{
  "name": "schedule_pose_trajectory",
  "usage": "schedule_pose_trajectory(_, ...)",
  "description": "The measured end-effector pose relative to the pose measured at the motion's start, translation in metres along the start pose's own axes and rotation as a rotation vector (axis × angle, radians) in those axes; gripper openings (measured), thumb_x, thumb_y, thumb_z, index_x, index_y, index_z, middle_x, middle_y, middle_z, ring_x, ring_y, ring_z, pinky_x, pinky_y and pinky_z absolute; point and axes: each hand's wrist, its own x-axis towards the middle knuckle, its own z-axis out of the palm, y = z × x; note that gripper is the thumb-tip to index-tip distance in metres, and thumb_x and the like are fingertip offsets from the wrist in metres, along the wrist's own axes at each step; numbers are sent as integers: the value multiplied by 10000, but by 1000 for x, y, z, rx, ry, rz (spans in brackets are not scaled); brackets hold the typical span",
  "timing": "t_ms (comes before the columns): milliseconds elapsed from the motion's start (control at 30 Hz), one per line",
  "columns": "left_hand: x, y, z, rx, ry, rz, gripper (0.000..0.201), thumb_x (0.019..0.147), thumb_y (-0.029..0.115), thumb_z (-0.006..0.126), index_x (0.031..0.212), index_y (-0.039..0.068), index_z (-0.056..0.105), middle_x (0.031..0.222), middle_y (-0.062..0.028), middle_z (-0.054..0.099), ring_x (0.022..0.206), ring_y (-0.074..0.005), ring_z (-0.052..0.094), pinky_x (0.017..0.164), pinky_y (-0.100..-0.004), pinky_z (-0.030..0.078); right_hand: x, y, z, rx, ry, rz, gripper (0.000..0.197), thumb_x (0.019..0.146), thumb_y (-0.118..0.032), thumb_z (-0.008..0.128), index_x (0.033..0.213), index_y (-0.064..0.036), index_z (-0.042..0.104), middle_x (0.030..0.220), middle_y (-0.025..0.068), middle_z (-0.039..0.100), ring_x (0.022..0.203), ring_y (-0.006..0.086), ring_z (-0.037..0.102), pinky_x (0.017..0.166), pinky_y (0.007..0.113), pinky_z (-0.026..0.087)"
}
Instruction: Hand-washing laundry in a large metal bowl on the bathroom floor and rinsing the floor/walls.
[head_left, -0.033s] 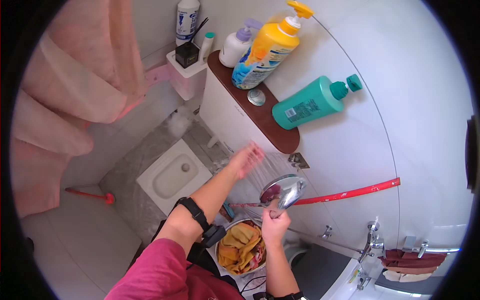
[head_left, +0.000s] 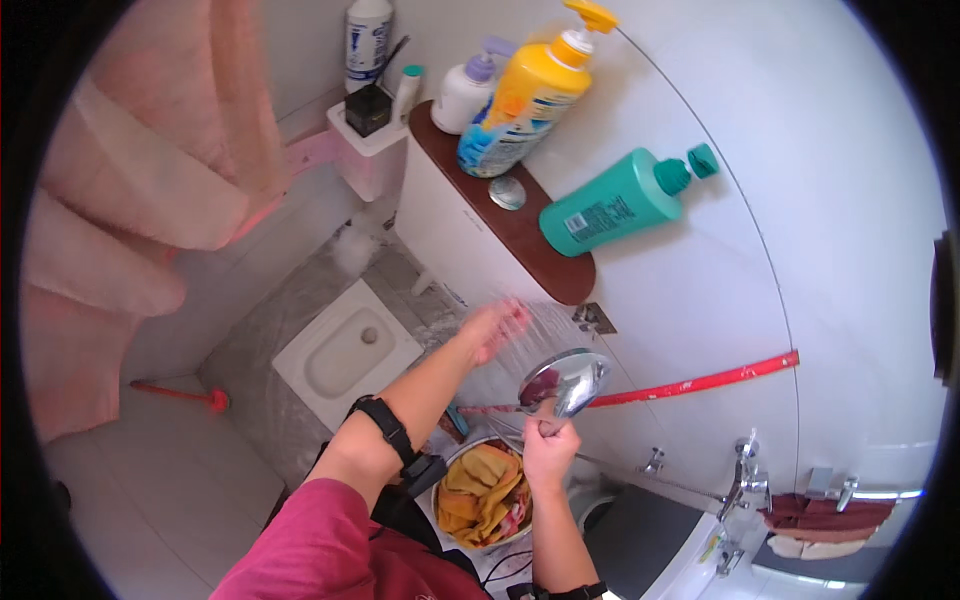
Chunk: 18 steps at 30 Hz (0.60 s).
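- We see the shower head (head_left: 565,383) right of centre in the frame, lifted clear of the floor (head_left: 255,320), with water running from it.
- Our right hand (head_left: 551,452) is closed around its handle, just below the round head.
- Our left hand (head_left: 493,330), near the centre of the frame, lies in the spray; it looks open, and we see nothing in it, though spray and blur keep us from telling how far apart the fingers are.
- As far as we can judge, the wetting of the left hand is under way: the water is on and reaches the fingers.
- What is left we can only judge in part: the water has not been shut off, and we cannot tell how clean the hand is.
- The yellow cloth (head_left: 482,490) sits bunched in a basin (head_left: 436,505) at lower centre, apart from the spray and touched by neither hand.
- The spraying face points toward the upper left, at the left hand; its shiny back is turned to us.
- The handle's long axis runs up the frame from our right hand, leaning slightly right, while the head's oval outline slants from lower left to upper right.
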Motion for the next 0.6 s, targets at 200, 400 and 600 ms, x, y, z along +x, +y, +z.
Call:
schedule_pose_trajectory(200,-16,-37,7,123,177,-260,320,1020,222,442,1228,-6,528,1175,-159,605,1078,-269,622,921,-359,519,-6,26,-64,-168,284,143,235,846,-35,707,711,-15,515,637,43,583,572,119,593,536,283,489)
schedule_pose_trajectory(400,6,-41,22,273,230,-242,405,1032,303,393,1254,-2,542,1224,-146,592,1159,-249,570,1003,-392,455,-31,47,-136,-241,426,122,198,870,-67,711,766,10,561,629,62,601,512,105,568,492,256,452)
schedule_pose_trajectory(600,11,-82,78,516,88,-222,451,1026,358,417,1305,25,539,1312,-125,573,1222,-234,523,1067,-396,353,-32,49,-155,-80,548,276,139,879,-61,691,812,10,592,604,43,588,509,100,560,498,247,439)
